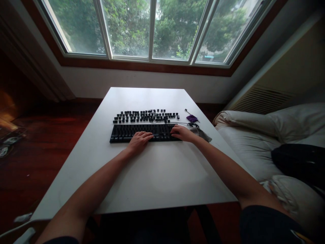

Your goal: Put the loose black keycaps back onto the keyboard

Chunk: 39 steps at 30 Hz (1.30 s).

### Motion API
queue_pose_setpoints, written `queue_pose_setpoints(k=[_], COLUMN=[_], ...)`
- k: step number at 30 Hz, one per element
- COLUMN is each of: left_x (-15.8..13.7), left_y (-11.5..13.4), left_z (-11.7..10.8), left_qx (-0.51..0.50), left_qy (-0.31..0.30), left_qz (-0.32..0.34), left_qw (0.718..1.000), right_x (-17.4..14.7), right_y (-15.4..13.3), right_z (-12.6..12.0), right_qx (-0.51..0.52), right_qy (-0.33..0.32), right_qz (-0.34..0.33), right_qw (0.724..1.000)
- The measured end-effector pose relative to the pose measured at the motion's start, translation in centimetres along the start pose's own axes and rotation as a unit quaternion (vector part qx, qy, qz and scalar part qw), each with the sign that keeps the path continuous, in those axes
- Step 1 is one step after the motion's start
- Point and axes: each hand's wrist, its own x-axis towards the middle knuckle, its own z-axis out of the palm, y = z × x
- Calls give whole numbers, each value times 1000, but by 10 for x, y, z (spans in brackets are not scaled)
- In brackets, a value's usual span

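A black keyboard (122, 132) lies across the white table, with several keys missing from its right part. My left hand (140, 139) rests on its front middle, fingers stretched to the right and lying on the keys. Over the right end is my right hand (183, 133), its fingers bent down and drawn together at the keys; whatever is between the fingertips is too small to make out. Behind the keyboard, loose black keycaps (138, 117) are spread in rough rows.
To the right on the white table (162, 176) lie a purple pouch (192, 118), a small brush-like tool (187, 111), a black cable (193, 124) and a grey plastic bag (203, 134). A pale sofa (236, 145) stands by the table's right side, a window (149, 30) beyond the far edge.
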Motion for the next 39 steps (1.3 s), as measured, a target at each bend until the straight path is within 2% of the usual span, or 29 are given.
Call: queue_pose_setpoints(k=[5,10,16,22,25,28,33,39], left_x=[0,0,0,-1,-1,-2,-1,-1], left_y=[2,3,2,1,0,0,1,1], left_z=[-1,-3,-3,-2,-2,-1,-2,-3], left_qx=[1,2,2,2,3,-1,-6,-1], left_qy=[-2,-2,-2,-1,0,4,4,0], left_qz=[0,2,5,8,10,8,10,11], left_qw=[1000,1000,1000,1000,1000,1000,1000,1000], right_x=[0,-4,-10,-39,-44,-28,24,78], right_y=[-1,-9,-24,-45,-46,-35,-14,-7], right_z=[2,4,9,42,47,36,17,29], right_qx=[5,-47,-120,-188,-187,-151,-120,-175], right_qy=[-3,7,27,126,147,146,188,195], right_qz=[6,-1,25,63,65,78,118,231], right_qw=[1000,999,992,972,969,975,968,937])
